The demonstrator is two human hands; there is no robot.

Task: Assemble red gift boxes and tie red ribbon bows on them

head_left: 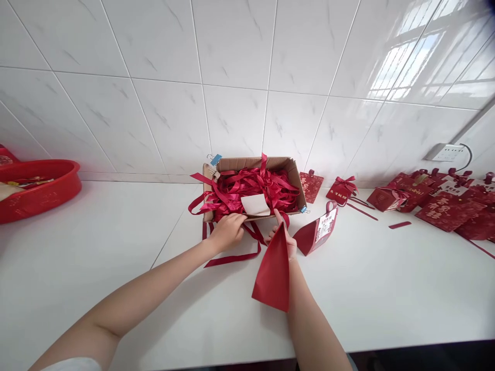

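Observation:
My left hand [228, 231] is at the front rim of a cardboard box [207, 207], its fingers closed together. What they pinch, if anything, is hidden. Tangled dark red ribbons [247, 180] fill the box, and several ends hang over its front and left sides onto the table. A blank cream card [256, 205] lies on top of them. My right hand [291, 243] grips a red triangular paper gift box [274, 273], tilted, with its plain side facing me. Part of that hand is behind the paper. Just right of it stands a similar gift box [317, 230] with a white label.
Blue-handled binder clips [215, 159] sit on the cardboard box's corners. A red plastic basin [40, 190] stands at the left. Flat and folded red gift boxes [450, 208] crowd the right, near a power strip [445, 152]. A tiled wall [235, 123] bounds the back.

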